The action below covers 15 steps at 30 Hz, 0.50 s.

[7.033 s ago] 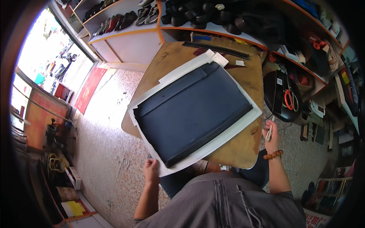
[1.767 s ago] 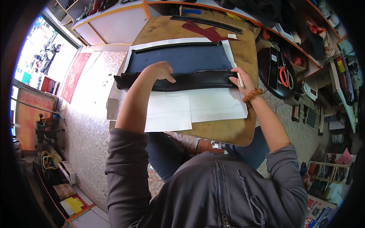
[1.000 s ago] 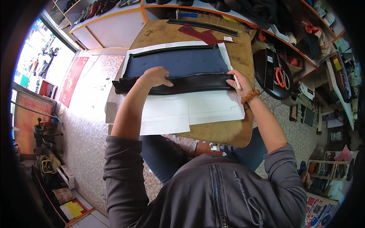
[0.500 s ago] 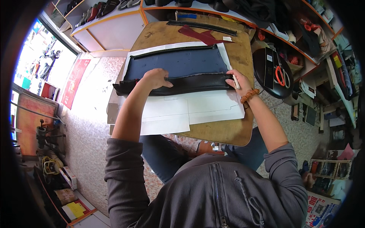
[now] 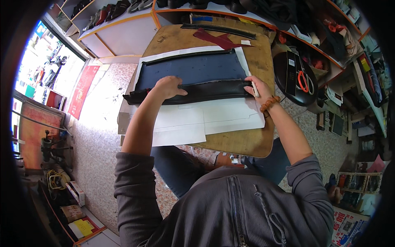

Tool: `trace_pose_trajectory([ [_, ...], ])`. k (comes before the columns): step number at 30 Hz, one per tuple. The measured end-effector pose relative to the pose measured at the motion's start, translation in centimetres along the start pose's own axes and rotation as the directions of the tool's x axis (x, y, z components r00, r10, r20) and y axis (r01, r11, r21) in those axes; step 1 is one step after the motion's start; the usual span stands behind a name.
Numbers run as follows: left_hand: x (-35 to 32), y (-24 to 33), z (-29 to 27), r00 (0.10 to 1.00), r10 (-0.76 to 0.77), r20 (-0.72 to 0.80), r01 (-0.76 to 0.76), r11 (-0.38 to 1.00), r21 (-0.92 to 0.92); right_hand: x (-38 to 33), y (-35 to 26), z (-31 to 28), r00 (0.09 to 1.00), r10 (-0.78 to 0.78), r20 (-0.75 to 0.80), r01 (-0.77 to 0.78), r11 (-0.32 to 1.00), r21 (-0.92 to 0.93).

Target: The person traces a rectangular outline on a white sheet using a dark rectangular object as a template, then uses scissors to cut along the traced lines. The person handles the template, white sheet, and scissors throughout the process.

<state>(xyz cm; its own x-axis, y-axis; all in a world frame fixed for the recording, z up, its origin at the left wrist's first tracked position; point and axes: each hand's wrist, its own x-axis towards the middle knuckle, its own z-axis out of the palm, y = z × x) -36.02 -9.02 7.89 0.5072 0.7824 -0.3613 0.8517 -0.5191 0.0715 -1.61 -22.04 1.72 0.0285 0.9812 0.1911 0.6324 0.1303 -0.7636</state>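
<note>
A dark blue panel with black edging (image 5: 193, 68) lies on white paper sheets (image 5: 177, 117). Along its near side a black leather-like strip (image 5: 210, 91) is folded over. My left hand (image 5: 169, 87) grips this strip left of its middle, thumb on the near side and the other fingers curled, their tips partly hidden. At the strip's right end, my right hand (image 5: 261, 89) keeps a slim white pen (image 5: 255, 89) between its fingers while its thumb touches the strip's edge. Thin lines are drawn on the paper nearest me.
Beneath it all is a worn wooden table (image 5: 242, 142). Dark red scrap (image 5: 216, 39) and a long black strip (image 5: 218, 30) lie at its far side. A round black stool (image 5: 284, 74) on the right carries orange-handled scissors (image 5: 303, 81). Shoe shelves (image 5: 119, 16) line the back.
Both hands keep nearly the same place and hold. The panel and strip show no clear movement; only the whole view shifts very slightly.
</note>
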Motion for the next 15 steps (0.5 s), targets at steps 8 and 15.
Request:
trace_pose_trajectory([
  [8,-0.63,0.04,0.10,1.000,0.005,-0.021,-0.005,1.000,0.001,-0.07,-0.30,0.33,1.000,0.007,-0.013,-0.006,1.000,0.021],
  [15,-0.56,-0.32,0.57,0.999,0.030,-0.034,-0.030,1.000,0.002,-0.43,0.07,0.17,1.000,-0.007,0.004,0.007,0.998,0.055],
])
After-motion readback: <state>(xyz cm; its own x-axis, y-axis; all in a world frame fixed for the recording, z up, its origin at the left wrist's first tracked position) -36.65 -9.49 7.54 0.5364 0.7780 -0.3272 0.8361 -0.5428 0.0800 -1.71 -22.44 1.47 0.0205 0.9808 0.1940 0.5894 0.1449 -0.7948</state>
